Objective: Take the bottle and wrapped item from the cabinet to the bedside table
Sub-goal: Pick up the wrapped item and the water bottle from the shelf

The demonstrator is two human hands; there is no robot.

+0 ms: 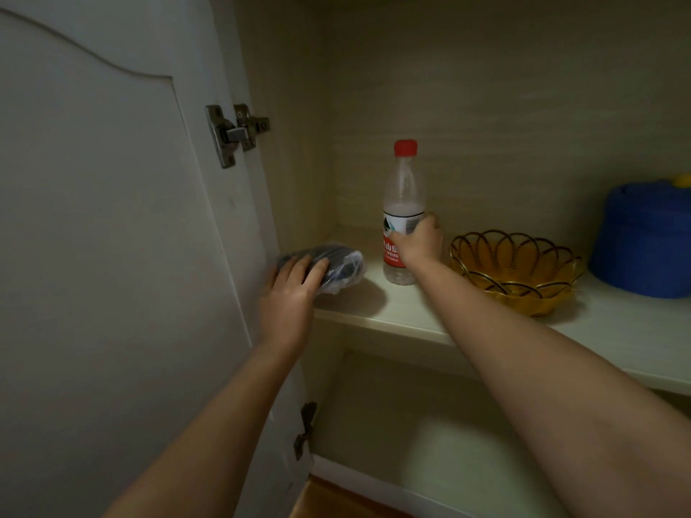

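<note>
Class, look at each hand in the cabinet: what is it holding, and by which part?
The right hand grips the bottle around its labelled middle. The left hand lies on the near end of the wrapped item, fingers over the top; a closed grasp cannot be confirmed.

Clear, glossy plastic made up the bottle, capped in matt red plastic, with a smooth printed label wrapped round it. The wrapped item sat in crinkled, shiny transparent film over something dark. The bowl looked like glossy amber plastic or glass. The shelf showed a pale, smooth, matt wood-grain finish. The hinge was dull bare metal.
</note>
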